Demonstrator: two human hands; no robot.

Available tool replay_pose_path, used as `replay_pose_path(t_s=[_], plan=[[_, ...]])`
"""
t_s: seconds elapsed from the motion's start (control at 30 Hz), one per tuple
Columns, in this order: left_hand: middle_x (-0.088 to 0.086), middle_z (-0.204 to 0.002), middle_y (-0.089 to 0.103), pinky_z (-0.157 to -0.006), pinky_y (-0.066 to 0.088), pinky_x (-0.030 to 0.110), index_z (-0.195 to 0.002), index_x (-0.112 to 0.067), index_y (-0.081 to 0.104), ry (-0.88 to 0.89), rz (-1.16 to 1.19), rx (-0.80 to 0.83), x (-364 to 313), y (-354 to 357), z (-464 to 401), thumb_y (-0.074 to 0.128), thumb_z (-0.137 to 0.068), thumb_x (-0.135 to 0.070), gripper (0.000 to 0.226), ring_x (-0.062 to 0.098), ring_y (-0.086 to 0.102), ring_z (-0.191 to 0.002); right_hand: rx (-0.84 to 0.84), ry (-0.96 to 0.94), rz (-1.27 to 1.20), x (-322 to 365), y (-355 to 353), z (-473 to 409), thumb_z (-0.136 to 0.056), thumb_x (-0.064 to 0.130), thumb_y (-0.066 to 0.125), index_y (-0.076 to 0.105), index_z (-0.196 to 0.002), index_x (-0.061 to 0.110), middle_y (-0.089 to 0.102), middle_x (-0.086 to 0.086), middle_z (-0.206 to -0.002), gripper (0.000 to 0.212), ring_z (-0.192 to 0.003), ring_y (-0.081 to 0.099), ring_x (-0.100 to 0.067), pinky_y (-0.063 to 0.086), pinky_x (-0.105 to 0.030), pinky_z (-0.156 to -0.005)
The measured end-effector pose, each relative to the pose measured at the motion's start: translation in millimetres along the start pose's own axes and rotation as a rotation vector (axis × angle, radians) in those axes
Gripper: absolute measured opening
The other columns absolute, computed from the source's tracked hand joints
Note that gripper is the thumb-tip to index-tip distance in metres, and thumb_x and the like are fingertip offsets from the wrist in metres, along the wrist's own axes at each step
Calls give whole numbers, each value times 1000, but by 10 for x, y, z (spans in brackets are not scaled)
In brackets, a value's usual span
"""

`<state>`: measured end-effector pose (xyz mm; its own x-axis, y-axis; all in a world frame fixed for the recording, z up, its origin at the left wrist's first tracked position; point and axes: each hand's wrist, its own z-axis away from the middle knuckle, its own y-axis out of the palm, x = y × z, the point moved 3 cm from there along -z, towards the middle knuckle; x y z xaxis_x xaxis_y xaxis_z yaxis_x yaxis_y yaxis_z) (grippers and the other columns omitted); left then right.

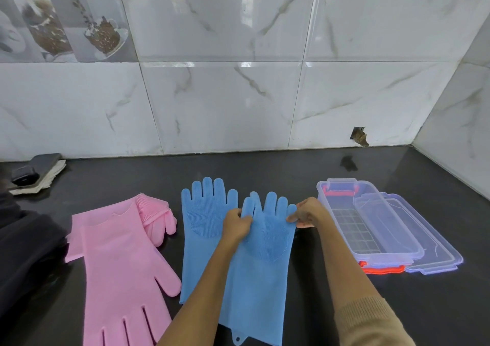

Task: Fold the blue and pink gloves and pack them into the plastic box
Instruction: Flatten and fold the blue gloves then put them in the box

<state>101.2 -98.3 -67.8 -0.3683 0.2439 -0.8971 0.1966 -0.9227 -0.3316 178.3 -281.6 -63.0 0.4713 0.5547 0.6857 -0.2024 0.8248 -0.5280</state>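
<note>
Left hand (pixel 236 225), right hand (pixel 309 213) pinching blue glove (pixel 261 263) edges; no legible writing.

Open black counter (pixel 265 165) along the marble-tiled wall (pixel 225 102), clear for passage behind the two flat blue silicone gloves (pixel 206 213). Narrow dark gap between right blue glove and clear plastic box (pixel 342 200) with orange latches, blocked by right hand (pixel 309 213). Box interior open from above; transparent lid (pixel 429 242) just beside it on the right. Left side blocked by pink silicone gloves (pixel 119 266), dark cloth (pixel 23 253), and black object on papers (pixel 37 173).
</note>
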Motion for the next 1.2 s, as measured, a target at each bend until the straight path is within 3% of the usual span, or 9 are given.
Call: replay_pose_path(t_s=[0.07,0.13,0.23,0.4,0.57,0.7,0.9,1.0,1.2], plan=[[-1,-59,38,-49,26,20,-57,-16,36,31,-83,-83,24,-1,-32,54,-87,-6,36,12,37,-54,-46,-41,86,38,-7,-34,-77,2,75,55,-121,3,63,-17,-116,48,-92,67,-27,56,-36,-89],[1,-62,48,-49,31,18,-60,-11,48,62,-158,-152,7,-5,-70,58,-88,-8,30,16,47,-61,-168,-145,40,61,11,-84,-77,0,73,55,-115,5,62,-15,-116,42,-96,65,-28,55,-35,-89],[1,-64,53,-52,36,17,-62,-9,54,93,-248,-238,-62,-24,-148,64,-89,-15,29,13,50,-60,-322,-291,-16,140,25,-159,-76,0,72,55,-107,6,63,-12,-112,36,-92,58,-21,48,-26,-79],[5,-84,68,-63,45,21,-86,-8,68,110,-413,-365,-170,-65,-271,62,-90,-27,21,14,59,-71,-374,-341,-39,275,27,-346,-79,7,73,60,-95,8,67,-12,-102,21,-86,59,-20,48,-29,-82],[2,-83,67,-60,47,24,-86,-13,66,111,-627,-398,-161,-46,-378,54,-95,-30,23,12,55,-67,-386,-386,-141,350,27,-504,-79,6,73,62,-88,6,68,-13,-99,15,-83,57,-18,45,-27,-81],[0,-74,59,-60,49,25,-75,-15,56,122,-604,-426,-134,-17,-434,52,-96,-24,24,11,52,-63,-351,-385,-219,329,21,-544,-79,9,75,64,-92,4,68,-10,-97,18,-84,61,-17,49,-28,-81],[1,-82,59,-59,39,20,-88,-11,60,135,-561,-418,-114,-23,-424,48,-98,-23,20,10,51,-67,-383,-368,-269,188,54,-482,-80,14,74,65,-95,7,69,-8,-98,19,-85,60,-15,48,-25,-80],[2,-82,58,-60,39,22,-84,-12,56,123,-552,-407,-119,-52,-409,48,-98,-22,19,11,50,-68,-373,-380,-289,156,78,-415,-82,17,72,64,-99,6,69,-10,-102,21,-88,61,-17,49,-26,-81],[1,-85,64,-65,45,25,-88,-12,61,189,-392,-355,-70,-118,-332,57,-93,-30,20,13,55,-73,-223,-365,-259,104,12,-239,-77,14,77,61,-110,2,66,-9,-109,39,-94,60,-18,50,-31,-90]])
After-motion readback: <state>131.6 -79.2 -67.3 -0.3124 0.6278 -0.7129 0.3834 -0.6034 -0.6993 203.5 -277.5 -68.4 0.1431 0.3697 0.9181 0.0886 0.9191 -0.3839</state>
